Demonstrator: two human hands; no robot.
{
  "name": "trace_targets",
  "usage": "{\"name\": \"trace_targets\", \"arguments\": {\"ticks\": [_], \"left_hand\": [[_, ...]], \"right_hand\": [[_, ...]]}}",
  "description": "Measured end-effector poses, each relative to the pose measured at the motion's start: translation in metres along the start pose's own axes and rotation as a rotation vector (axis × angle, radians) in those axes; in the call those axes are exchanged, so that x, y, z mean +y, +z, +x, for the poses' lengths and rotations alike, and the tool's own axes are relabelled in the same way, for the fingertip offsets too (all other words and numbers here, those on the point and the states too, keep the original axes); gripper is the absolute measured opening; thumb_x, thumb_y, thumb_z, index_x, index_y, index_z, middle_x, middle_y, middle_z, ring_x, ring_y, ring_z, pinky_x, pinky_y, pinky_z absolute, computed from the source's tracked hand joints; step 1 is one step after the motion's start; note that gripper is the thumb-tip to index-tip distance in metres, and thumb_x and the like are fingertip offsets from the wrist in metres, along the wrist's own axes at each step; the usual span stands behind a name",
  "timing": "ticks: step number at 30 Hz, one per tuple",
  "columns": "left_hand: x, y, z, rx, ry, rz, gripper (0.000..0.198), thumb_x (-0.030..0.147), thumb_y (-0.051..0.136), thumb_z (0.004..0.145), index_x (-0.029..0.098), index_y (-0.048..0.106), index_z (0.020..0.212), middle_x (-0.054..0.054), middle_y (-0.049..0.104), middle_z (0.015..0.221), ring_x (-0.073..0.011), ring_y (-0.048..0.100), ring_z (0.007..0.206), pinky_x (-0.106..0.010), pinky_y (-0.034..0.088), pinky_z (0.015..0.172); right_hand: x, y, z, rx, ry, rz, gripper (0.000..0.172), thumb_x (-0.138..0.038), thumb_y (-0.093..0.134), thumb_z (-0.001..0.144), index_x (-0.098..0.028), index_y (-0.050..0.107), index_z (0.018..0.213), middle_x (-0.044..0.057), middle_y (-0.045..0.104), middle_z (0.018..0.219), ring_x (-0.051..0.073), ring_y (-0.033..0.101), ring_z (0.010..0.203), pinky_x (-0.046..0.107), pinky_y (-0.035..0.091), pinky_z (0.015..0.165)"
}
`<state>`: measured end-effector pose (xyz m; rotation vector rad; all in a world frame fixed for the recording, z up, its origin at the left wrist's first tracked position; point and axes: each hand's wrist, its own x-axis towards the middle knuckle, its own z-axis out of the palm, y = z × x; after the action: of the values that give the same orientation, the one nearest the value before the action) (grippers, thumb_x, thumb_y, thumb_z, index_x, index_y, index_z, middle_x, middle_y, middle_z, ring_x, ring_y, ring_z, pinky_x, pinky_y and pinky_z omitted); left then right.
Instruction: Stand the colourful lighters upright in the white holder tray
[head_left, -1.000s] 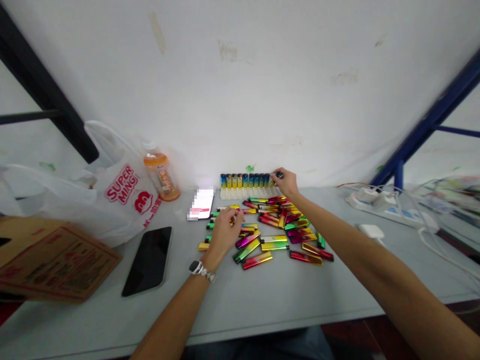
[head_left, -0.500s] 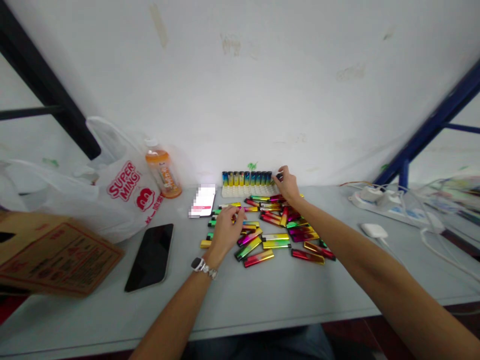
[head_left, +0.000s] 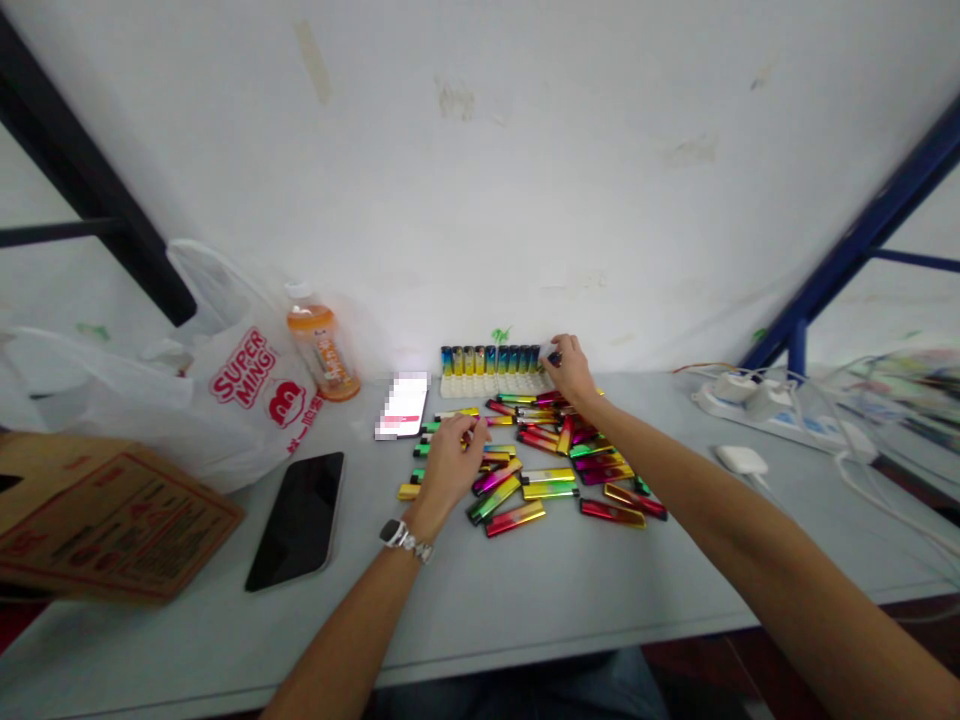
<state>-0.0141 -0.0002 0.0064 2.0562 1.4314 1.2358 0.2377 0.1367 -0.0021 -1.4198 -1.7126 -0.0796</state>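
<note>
A heap of shiny coloured lighters (head_left: 551, 462) lies on the grey table (head_left: 525, 590). Behind it a white tray (head_left: 491, 385) holds a row of several upright lighters (head_left: 491, 359) against the wall. My right hand (head_left: 574, 367) is at the right end of that row, fingers pinched on a dark-topped lighter (head_left: 553, 355). My left hand (head_left: 448, 462), a watch on its wrist, rests curled on the left side of the heap, fingertips closed on a lighter (head_left: 480, 437) there.
A lit phone (head_left: 403, 405) lies left of the tray and a dark phone (head_left: 298, 518) nearer me. An orange drink bottle (head_left: 322, 345), a white plastic bag (head_left: 210, 385) and a cardboard box (head_left: 105, 525) stand at the left. A power strip (head_left: 757, 400) with cables lies at the right.
My right hand has shifted slightly at the right end of the upright row. My left hand stays on the heap, almost unmoved.
</note>
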Motion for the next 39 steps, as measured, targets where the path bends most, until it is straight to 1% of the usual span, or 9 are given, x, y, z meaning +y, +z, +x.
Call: {"name": "trace_targets", "arguments": {"ticks": [5,8,12,16,21,26,29,33,39], "left_hand": [[-0.001,0.0,0.0,0.002,0.003,-0.014,0.034,0.032,0.046,0.094,0.019,0.062,0.067,-0.002,0.064,0.072,-0.0179,0.059,0.076,-0.031,0.043,0.075],[-0.001,0.0,0.0,-0.005,0.0,-0.014,0.033,0.032,0.046,0.094,0.019,0.062,0.067,-0.003,0.064,0.073,-0.0179,0.059,0.077,-0.031,0.043,0.075],[0.0,0.0,0.0,-0.011,0.003,0.006,0.034,0.031,0.046,0.094,0.019,0.062,0.067,-0.003,0.063,0.071,-0.0182,0.058,0.076,-0.031,0.042,0.075],[0.0,0.0,0.0,-0.016,0.002,0.004,0.034,0.031,0.045,0.094,0.019,0.062,0.067,-0.002,0.063,0.071,-0.0179,0.058,0.076,-0.031,0.042,0.074],[0.0,0.0,-0.001,-0.018,0.003,0.001,0.033,0.032,0.046,0.094,0.019,0.062,0.068,-0.002,0.064,0.073,-0.0179,0.059,0.078,-0.031,0.043,0.076],[-0.001,0.001,-0.001,-0.023,-0.005,0.009,0.033,0.032,0.046,0.094,0.019,0.062,0.068,-0.002,0.064,0.074,-0.0181,0.059,0.078,-0.032,0.043,0.077],[0.0,0.0,-0.001,-0.027,0.003,0.017,0.033,0.033,0.046,0.094,0.019,0.062,0.068,-0.003,0.064,0.074,-0.0183,0.059,0.079,-0.031,0.044,0.077],[0.002,-0.001,-0.001,-0.025,0.008,0.026,0.034,0.034,0.045,0.094,0.019,0.062,0.069,-0.003,0.065,0.074,-0.0184,0.058,0.077,-0.031,0.044,0.076],[0.002,-0.001,-0.001,-0.021,-0.002,0.029,0.033,0.033,0.047,0.094,0.019,0.062,0.069,-0.003,0.064,0.073,-0.0182,0.058,0.077,-0.031,0.044,0.074]], "right_hand": [[-0.002,0.0,0.002,0.013,-0.004,-0.068,0.012,-0.028,0.055,0.085,-0.021,0.05,0.093,0.007,0.053,0.097,0.02,0.053,0.077,0.033,0.046,0.073],[-0.001,0.0,0.002,0.008,-0.014,-0.099,0.009,-0.029,0.055,0.086,-0.022,0.049,0.088,0.006,0.053,0.096,0.019,0.053,0.074,0.031,0.044,0.071],[-0.001,-0.005,0.001,-0.061,-0.023,-0.207,0.013,-0.033,0.053,0.09,-0.02,0.053,0.091,0.007,0.054,0.105,0.016,0.056,0.071,0.03,0.042,0.067],[-0.003,-0.013,-0.001,-0.121,-0.037,-0.371,0.017,-0.034,0.049,0.092,-0.021,0.055,0.102,0.009,0.058,0.113,0.019,0.06,0.072,0.03,0.039,0.062],[0.0,-0.011,-0.002,-0.054,0.054,-0.237,0.024,-0.03,0.054,0.088,-0.022,0.053,0.11,0.005,0.065,0.096,0.021,0.062,0.074,0.032,0.043,0.068],[0.01,-0.002,0.003,0.061,0.062,0.05,0.013,-0.026,0.055,0.084,-0.019,0.06,0.093,0.005,0.065,0.091,0.017,0.062,0.071,0.032,0.049,0.073],[0.013,-0.003,0.009,0.062,0.018,0.138,0.012,-0.025,0.054,0.083,-0.017,0.064,0.084,0.006,0.062,0.093,0.016,0.061,0.069,0.032,0.051,0.073],[0.011,-0.009,0.015,0.005,-0.043,0.107,0.017,-0.025,0.054,0.084,-0.016,0.07,0.085,0.007,0.059,0.095,0.016,0.061,0.074,0.034,0.052,0.078],[-0.005,-0.012,0.01,-0.127,-0.061,-0.17,0.03,-0.022,0.047,0.091,-0.018,0.073,0.104,0.01,0.062,0.104,0.02,0.063,0.081,0.034,0.049,0.08]]}}
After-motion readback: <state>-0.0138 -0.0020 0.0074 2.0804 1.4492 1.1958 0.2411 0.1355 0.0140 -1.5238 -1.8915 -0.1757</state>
